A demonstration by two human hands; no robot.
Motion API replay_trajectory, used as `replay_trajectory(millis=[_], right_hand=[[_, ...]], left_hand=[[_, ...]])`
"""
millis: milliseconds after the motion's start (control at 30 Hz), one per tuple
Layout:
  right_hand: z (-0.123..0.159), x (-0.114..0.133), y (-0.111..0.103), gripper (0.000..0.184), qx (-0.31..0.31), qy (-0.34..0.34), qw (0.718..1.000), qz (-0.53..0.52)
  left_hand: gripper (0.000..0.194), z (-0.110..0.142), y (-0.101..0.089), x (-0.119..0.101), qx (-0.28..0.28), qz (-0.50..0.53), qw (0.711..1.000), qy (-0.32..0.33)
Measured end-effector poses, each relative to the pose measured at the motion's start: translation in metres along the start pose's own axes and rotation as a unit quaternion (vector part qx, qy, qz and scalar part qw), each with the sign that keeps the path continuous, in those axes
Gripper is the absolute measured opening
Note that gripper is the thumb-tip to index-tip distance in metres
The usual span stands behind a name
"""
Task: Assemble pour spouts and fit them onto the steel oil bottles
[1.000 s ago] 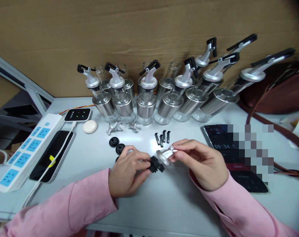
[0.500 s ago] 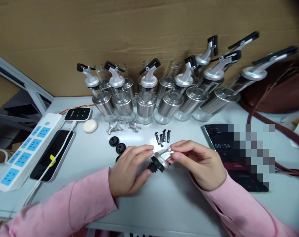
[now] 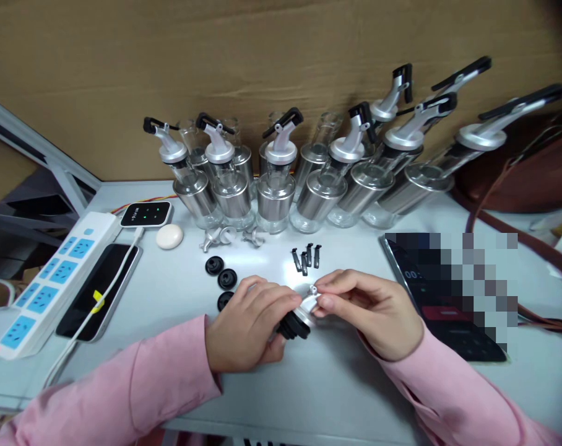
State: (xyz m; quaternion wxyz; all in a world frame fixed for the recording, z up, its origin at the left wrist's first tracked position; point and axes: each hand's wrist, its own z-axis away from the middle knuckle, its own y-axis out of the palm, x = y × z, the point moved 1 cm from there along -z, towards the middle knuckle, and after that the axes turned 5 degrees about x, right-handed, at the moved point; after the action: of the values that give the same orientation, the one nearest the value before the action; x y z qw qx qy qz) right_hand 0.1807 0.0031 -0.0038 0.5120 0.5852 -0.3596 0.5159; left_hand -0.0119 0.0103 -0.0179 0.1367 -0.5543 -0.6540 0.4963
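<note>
A bottle pourer point(image 3: 294, 324) with a silver spout and a ribbed black stopper is held tilted between my two hands, above the table. My left hand point(image 3: 255, 319) closes round its black stopper end, fingers over the top. With thumb and forefinger, my right hand point(image 3: 371, 310) pinches the silver spout. Just beyond lie several small black levers point(image 3: 305, 259). Black round stoppers point(image 3: 226, 279) sit beside my left hand, the nearest partly covered by it. Two silver spout pieces point(image 3: 218, 238) rest farther back.
Several glass bottles with steel sleeves point(image 3: 275, 197) line the back, many topped with pourers. On the left are a power strip point(image 3: 53, 285), a phone point(image 3: 99, 294), a small display device point(image 3: 146, 214) and a white oval object point(image 3: 169, 236). A dark tablet-like device point(image 3: 441, 310) lies right, near a brown bag point(image 3: 504, 179).
My left hand has moved right and closed round the pourer's stopper end. The pourer has shifted slightly towards me and turned, with my right fingers still on the spout.
</note>
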Motion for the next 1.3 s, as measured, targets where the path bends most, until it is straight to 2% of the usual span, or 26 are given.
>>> replay_trajectory(millis=[133,267,400,567,1000,1067,1133,1167,1233,1300], right_hand=[[0.003,0.0,0.004,0.008,-0.04,0.002,0.999,-0.01],[0.004,-0.002,0.007,0.01,-0.007,0.004,1.0,0.015],[0.007,-0.003,0.013,0.014,-0.042,0.036,0.998,-0.02],[0.009,-0.002,0.018,0.017,-0.053,0.053,0.996,-0.041],[0.012,-0.004,0.02,0.019,-0.045,0.048,0.998,-0.021],[0.011,-0.004,0.019,0.014,-0.041,0.023,0.999,-0.011],[0.009,-0.003,0.015,0.006,-0.042,-0.036,0.997,0.058],[0.008,-0.001,0.013,0.003,-0.051,-0.075,0.989,0.116],[0.006,0.003,0.009,0.009,-0.068,-0.145,0.96,0.228],[0.005,0.007,0.008,0.013,-0.064,-0.178,0.944,0.269]], left_hand=[[0.034,0.001,0.001,0.001,-0.012,0.018,1.0,-0.004],[0.034,0.001,0.002,0.003,-0.018,0.061,0.998,-0.006],[0.032,0.002,0.003,0.003,-0.03,0.074,0.997,-0.002],[0.028,0.002,0.004,0.002,-0.044,0.073,0.996,-0.005],[0.03,0.0,0.002,0.002,-0.055,0.075,0.996,0.008],[0.03,0.0,0.002,0.002,-0.064,0.098,0.993,0.012],[0.03,0.001,0.001,0.002,-0.094,0.132,0.987,0.013],[0.03,0.002,0.0,0.002,-0.11,0.145,0.983,0.009],[0.029,0.003,-0.002,0.002,-0.131,0.157,0.979,-0.006],[0.027,0.004,-0.005,0.002,-0.121,0.152,0.98,-0.028]])
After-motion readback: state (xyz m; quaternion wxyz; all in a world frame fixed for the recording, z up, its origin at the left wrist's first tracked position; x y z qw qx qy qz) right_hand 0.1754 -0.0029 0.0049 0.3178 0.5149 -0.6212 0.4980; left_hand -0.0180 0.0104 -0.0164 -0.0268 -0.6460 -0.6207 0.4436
